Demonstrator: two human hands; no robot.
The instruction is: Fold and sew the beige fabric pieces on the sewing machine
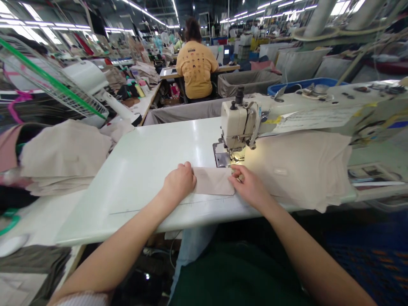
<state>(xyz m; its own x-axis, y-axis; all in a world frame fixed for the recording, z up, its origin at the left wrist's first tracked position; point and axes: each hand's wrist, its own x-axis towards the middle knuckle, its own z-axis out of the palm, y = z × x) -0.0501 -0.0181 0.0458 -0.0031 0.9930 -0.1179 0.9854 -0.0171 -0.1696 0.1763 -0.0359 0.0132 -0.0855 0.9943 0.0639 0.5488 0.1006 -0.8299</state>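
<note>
A small beige fabric piece (213, 180) lies flat on the white sewing table (149, 170), just in front of the sewing machine (239, 123). My left hand (178, 182) is curled and presses down on the piece's left end. My right hand (250, 185) pinches its right end with fingertips close to the presser foot (230, 155). A larger beige cloth (302, 165) spreads across the table to the right of the machine head.
A stack of folded beige fabric (63, 155) sits on the left side table beside a white fan (47, 80). A person in a yellow shirt (196, 63) sits with their back to me at a station ahead. Grey bins (247, 80) stand behind the table.
</note>
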